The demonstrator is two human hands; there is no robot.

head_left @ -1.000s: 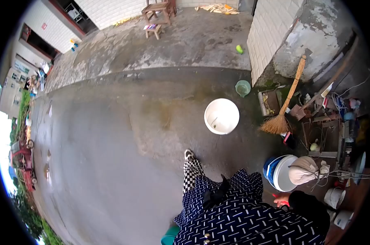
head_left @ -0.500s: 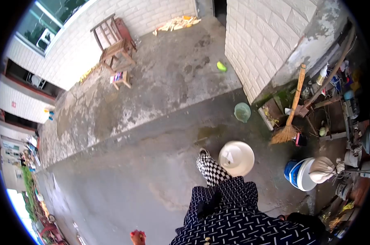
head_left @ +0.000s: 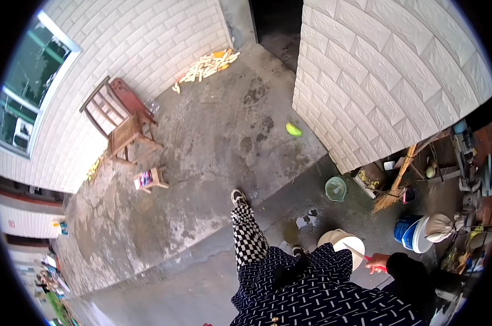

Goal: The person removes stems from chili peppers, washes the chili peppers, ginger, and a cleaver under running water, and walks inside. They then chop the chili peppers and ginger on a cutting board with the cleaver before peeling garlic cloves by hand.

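My right hand [head_left: 377,263] is closed around the red handle of a knife [head_left: 355,252], at the lower right of the view. The blade points up and left, over the white bucket [head_left: 337,237], which my patterned dark garment partly hides. Of my left hand [head_left: 208,324] only a sliver shows at the bottom edge, so its fingers are hidden. One foot in a light shoe [head_left: 238,196] stands on the raised concrete, with the other lower down beside the bucket.
Ahead are a wooden chair [head_left: 125,133], a small stool [head_left: 152,179], a green vegetable-like item [head_left: 293,130] and pale pieces [head_left: 208,68] by the wall. To the right stand a green basin [head_left: 335,189], a straw broom [head_left: 398,185] and a blue-and-white bucket [head_left: 412,233]. A concrete step edge [head_left: 202,231] crosses the ground.
I have stepped forward, one foot now up on the raised concrete. My right hand with the knife has come into view; my left hand has almost dropped out at the bottom.
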